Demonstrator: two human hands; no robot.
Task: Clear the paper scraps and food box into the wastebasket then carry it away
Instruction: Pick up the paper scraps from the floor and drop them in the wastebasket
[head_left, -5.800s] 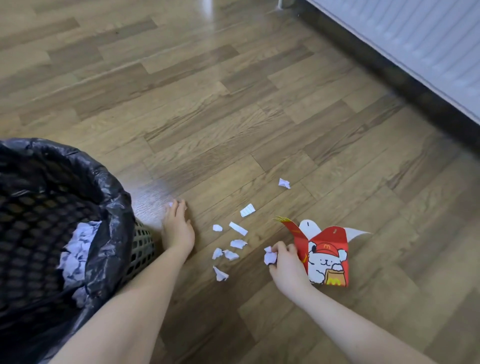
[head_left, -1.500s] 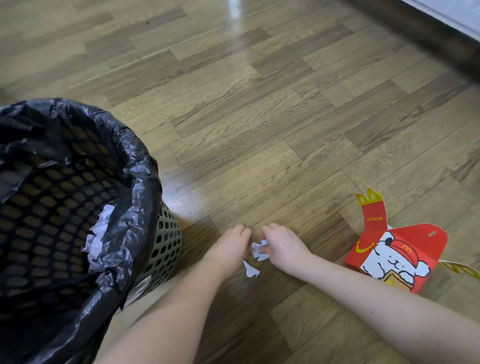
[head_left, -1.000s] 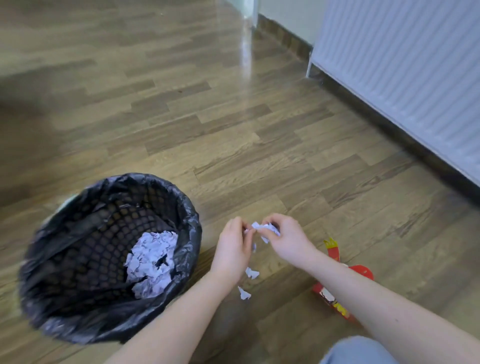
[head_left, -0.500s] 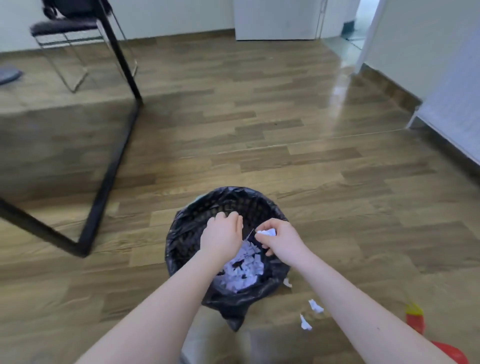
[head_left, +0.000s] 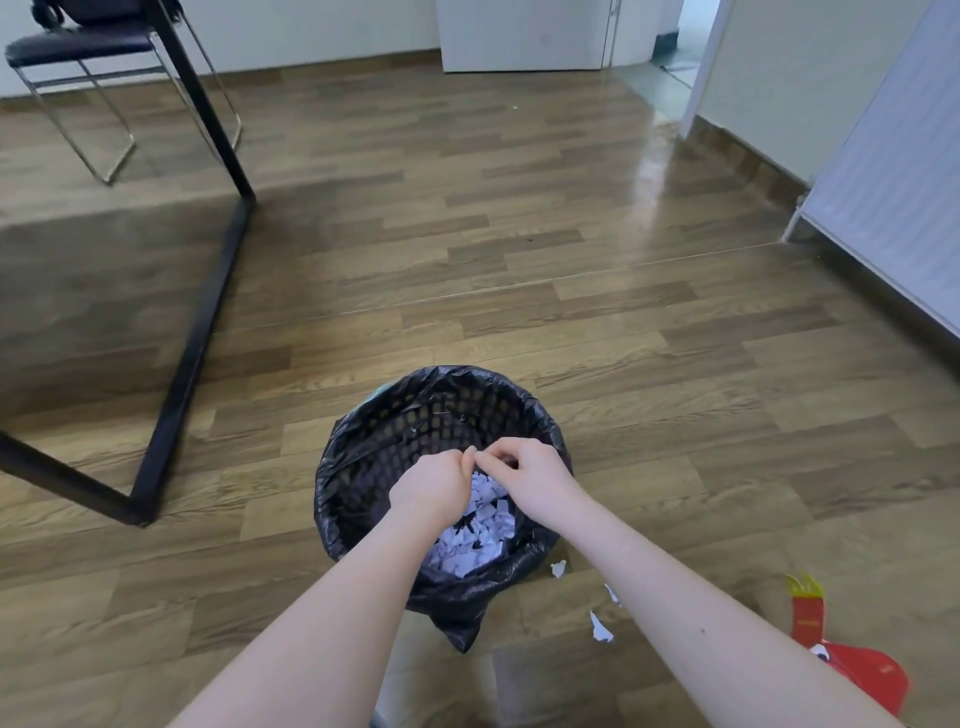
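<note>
Looking down from head height: both hands over the mouth of the wastebasket, fingertips meeting near its centre. Left hand curled into a loose fist, knuckles up; contents of the grip hidden, cannot tell whether anything held. Right hand with fingers bent and pinched toward the left hand; no paper visible between the fingers, grip state not readable either. Wastebasket lined with a black bag, mesh wall visible through the liner; pile of white paper scraps at the bottom, partly covered by the forearms. Three loose scraps on the wooden floor just right of the basket: one beside the rim, one partly behind the right forearm, one nearer the camera. Red food box on the floor at lower right, well apart from the basket, partly hidden by the right arm. Black table frame at left, chair at upper left, white radiator along the right wall.
</note>
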